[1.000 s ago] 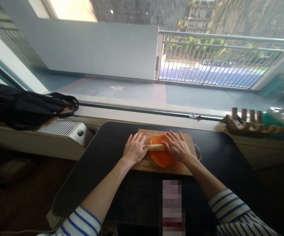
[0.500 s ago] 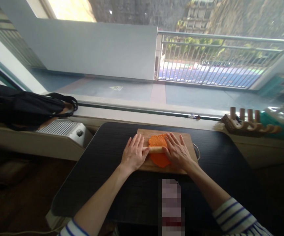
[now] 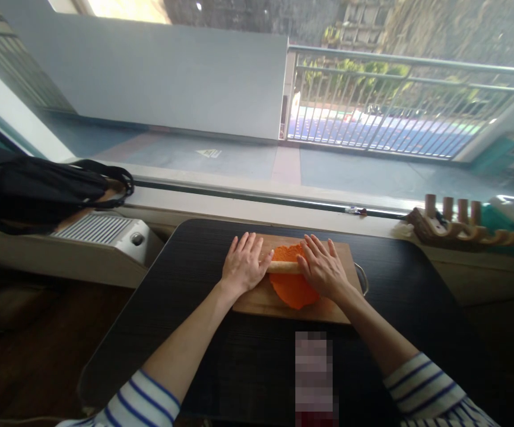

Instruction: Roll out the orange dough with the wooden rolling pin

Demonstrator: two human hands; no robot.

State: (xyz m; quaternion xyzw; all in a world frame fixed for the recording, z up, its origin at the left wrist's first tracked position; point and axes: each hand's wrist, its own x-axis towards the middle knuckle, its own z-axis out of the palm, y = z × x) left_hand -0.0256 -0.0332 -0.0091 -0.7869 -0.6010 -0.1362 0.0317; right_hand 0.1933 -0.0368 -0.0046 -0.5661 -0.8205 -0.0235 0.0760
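At the far middle of the dark tabletop [image 3: 186, 308], a wooden board [image 3: 257, 299] carries a flat sheet of orange dough [image 3: 293, 287], with a pale rolling pin [image 3: 284, 267] lying left-to-right across it. Left hand [image 3: 243, 264] and right hand [image 3: 323, 270] rest palm-down on the pin's two ends, fingers extended and spread, not curled around it. Far left on the sill: black bag [image 3: 38, 190]; far right: wooden peg rack [image 3: 457, 228].
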